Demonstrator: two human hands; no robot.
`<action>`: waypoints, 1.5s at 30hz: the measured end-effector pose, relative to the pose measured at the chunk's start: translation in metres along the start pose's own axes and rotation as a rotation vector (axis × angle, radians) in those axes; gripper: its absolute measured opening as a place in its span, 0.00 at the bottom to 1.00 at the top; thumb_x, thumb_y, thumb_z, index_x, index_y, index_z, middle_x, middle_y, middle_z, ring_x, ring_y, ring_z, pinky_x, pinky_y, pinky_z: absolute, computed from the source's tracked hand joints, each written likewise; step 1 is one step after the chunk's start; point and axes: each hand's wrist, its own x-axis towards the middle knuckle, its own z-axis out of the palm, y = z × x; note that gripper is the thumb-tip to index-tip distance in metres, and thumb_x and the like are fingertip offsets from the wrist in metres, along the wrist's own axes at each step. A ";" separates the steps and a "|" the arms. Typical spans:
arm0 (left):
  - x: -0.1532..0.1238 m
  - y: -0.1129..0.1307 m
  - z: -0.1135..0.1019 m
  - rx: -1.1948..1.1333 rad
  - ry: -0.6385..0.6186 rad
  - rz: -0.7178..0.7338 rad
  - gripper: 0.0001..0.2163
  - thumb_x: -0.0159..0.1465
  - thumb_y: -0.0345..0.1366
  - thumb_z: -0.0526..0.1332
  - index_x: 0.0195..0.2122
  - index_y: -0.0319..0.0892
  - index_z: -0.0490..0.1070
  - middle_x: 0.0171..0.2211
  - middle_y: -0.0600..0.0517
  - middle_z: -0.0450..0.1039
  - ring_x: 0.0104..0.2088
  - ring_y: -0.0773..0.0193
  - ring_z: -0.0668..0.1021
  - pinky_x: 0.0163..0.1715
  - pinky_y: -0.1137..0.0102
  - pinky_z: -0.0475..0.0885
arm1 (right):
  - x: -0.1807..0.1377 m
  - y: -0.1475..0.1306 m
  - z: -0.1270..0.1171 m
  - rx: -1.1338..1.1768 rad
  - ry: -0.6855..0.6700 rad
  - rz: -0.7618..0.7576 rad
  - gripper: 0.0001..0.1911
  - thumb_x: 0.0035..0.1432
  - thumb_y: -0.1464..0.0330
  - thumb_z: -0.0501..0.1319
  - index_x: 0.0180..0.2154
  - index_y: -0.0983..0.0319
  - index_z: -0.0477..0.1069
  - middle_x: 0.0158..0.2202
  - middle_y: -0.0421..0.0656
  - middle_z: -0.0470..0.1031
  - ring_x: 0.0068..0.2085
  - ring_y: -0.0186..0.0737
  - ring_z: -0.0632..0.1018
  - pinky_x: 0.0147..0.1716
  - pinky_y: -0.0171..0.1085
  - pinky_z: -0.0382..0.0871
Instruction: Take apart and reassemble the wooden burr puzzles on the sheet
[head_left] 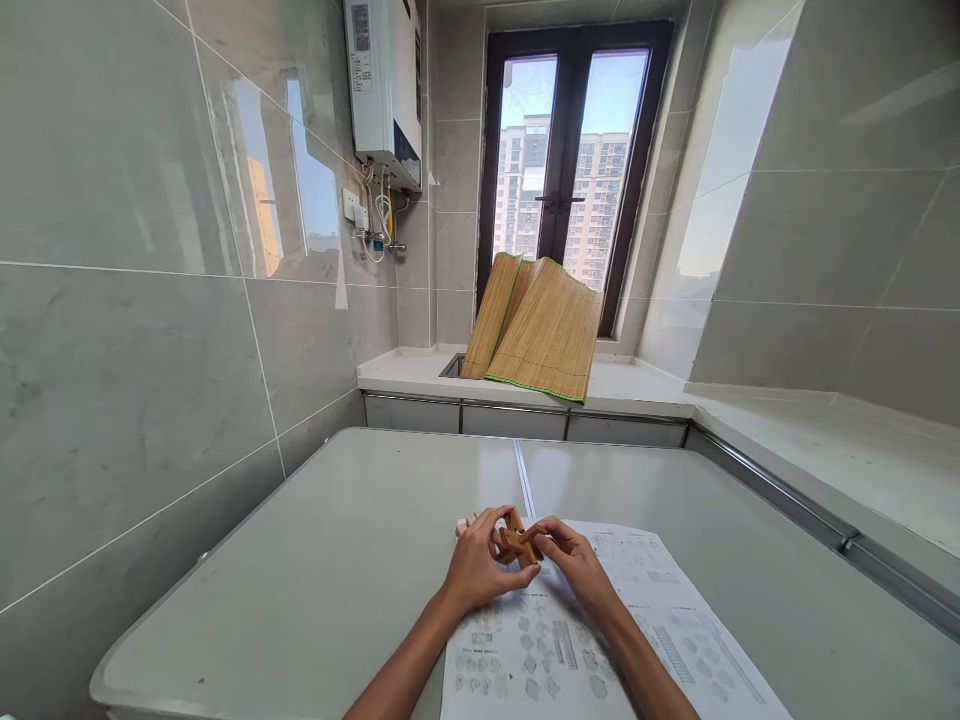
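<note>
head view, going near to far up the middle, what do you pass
printed sheet → left hand and right hand, both gripping the wooden puzzle → bare table → counter → bamboo mat → window

There was a single view, from a camera worn on the person's head. It looked forward and somewhat down along the grey table [337, 560], facing the dark-framed window [566, 170] at the far end of the narrow tiled room. Both forearms entered from the bottom edge. The left hand [474, 568] and right hand [576, 560] sat close under the lens, low and centred, around a wooden puzzle [517, 545]. The lens appeared to be wide, since both side walls splayed outward. The printed sheet [660, 620] ran off the bottom edge.
</note>
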 end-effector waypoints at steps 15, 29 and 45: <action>-0.003 -0.007 0.003 0.186 0.105 0.193 0.35 0.53 0.40 0.68 0.63 0.48 0.59 0.58 0.43 0.70 0.41 0.53 0.81 0.40 0.60 0.76 | -0.001 0.021 0.008 0.084 -0.133 0.061 0.48 0.47 0.54 0.75 0.64 0.51 0.55 0.55 0.49 0.74 0.59 0.53 0.74 0.56 0.51 0.69; 0.000 -0.008 -0.001 0.198 0.154 0.135 0.36 0.54 0.41 0.68 0.63 0.51 0.57 0.57 0.46 0.70 0.37 0.57 0.80 0.41 0.61 0.78 | 0.006 0.022 -0.004 0.141 0.092 0.031 0.33 0.55 0.53 0.69 0.58 0.53 0.62 0.54 0.49 0.76 0.56 0.54 0.76 0.57 0.53 0.68; 0.000 -0.009 0.001 0.156 0.176 0.084 0.36 0.56 0.54 0.69 0.62 0.49 0.60 0.53 0.47 0.73 0.33 0.60 0.79 0.36 0.63 0.77 | 0.004 0.062 -0.010 -0.710 0.243 -0.121 0.24 0.46 0.62 0.70 0.48 0.54 0.79 0.55 0.49 0.76 0.60 0.63 0.68 0.61 0.58 0.58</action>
